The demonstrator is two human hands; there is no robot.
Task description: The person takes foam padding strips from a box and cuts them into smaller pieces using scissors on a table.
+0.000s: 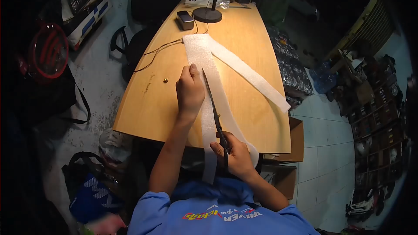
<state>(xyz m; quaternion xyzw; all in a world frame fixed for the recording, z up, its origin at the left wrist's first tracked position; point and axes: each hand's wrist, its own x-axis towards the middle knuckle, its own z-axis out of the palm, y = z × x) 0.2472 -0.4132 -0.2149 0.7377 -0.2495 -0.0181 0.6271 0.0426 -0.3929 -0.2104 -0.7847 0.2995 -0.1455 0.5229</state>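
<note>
A long sheet of white foam (199,52) runs down the wooden table and over its near edge. My left hand (190,88) pinches the sheet's left side, thumb on top. In my right hand (238,154) is a pair of scissors (214,104), its handles partly covered by my fingers. The blades point away from me and lie along a lengthwise cut, with foam on both sides. Below the cut the sheet is split into a left strip (209,130) and a right part (233,117). A separate-looking narrow foam strip (252,76) slants to the right; its upper end meets the sheet.
On the wooden table (143,109) are a small brass-coloured piece (166,80), a dark boxy device (185,20), a round black lamp base (207,15) and thin cables (156,51). Cardboard boxes (296,141) stand by the right edge. A dark chair (146,39) is at the left.
</note>
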